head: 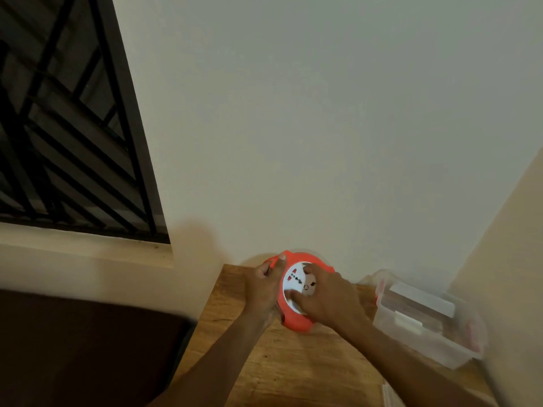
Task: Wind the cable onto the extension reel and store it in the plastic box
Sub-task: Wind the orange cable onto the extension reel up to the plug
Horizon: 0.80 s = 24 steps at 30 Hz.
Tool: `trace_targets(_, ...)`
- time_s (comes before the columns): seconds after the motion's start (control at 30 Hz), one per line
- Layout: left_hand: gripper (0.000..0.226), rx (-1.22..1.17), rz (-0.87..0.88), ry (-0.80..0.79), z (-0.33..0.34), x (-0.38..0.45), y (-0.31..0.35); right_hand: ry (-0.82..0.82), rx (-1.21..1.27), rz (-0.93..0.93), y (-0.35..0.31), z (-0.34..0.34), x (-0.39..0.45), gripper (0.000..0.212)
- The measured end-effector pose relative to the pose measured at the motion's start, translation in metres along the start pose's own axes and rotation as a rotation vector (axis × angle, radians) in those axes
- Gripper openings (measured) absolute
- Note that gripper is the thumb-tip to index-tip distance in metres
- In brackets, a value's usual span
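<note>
An orange round extension reel [296, 320] with a white socket face rests on the wooden table [279, 371]. My left hand [263, 289] grips the reel's left rim, thumb on its top edge. My right hand [327, 296] lies on the white face, fingers spread and pressed on it. A bit of dark cable [282, 318] shows at the reel's lower left edge; the rest of the cable is hidden. The clear plastic box [423, 321] with red clips stands to the right of the reel, lid off.
A pale wall rises just behind the table and another wall closes in on the right. A barred window [67, 127] with a ledge is at the left. Below it lies a dark surface [88, 348]. A clear lid corner [393, 396] shows at the table's front.
</note>
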<state>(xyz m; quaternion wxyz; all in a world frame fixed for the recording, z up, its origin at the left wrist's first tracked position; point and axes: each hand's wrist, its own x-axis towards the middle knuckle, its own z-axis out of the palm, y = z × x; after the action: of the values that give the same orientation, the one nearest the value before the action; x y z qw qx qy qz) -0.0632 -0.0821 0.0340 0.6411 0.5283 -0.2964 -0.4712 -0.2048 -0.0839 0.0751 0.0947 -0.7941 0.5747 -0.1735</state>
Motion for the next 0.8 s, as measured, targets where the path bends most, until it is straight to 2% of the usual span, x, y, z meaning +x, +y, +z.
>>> trace_targets(0.1,0.026,0.094,0.093,0.029,0.006,-0.003,-0.001,-0.019,0.436,0.277,0.0,0.012,-0.007,0.071)
trace_targets(0.17,0.039,0.125,0.109,0.028,0.002,-0.004,-0.005,0.002,0.591,0.339,0.002,0.018,-0.014,0.059)
trace_targets(0.2,0.042,0.124,0.097,0.027,0.0,-0.004,-0.007,0.008,0.584,0.316,0.004,0.019,-0.018,0.057)
trace_targets(0.27,0.043,0.102,0.053,0.025,-0.004,-0.002,-0.009,0.009,0.388,0.172,0.006,0.013,-0.025,0.059)
trace_targets(0.37,0.035,0.095,-0.019,-0.026,-0.009,0.001,-0.006,0.034,-0.104,-0.269,0.011,-0.002,-0.03,0.045)
trace_targets(0.43,0.03,0.112,-0.042,-0.072,-0.011,0.001,-0.004,-0.039,-0.361,-0.592,0.016,-0.012,-0.026,0.044)
trace_targets(0.5,0.031,0.126,-0.042,-0.09,-0.012,0.0,-0.003,-0.144,-0.517,-0.775,0.02,-0.019,-0.019,0.048)
trace_targets(0.63,0.033,0.144,-0.031,-0.131,-0.012,-0.003,0.002,-0.215,-0.75,-0.904,0.023,-0.024,-0.011,0.041)
trace_targets(0.8,0.034,0.205,0.009,-0.187,-0.012,-0.004,0.012,-0.264,-0.901,-0.978,0.012,-0.033,-0.009,0.045)
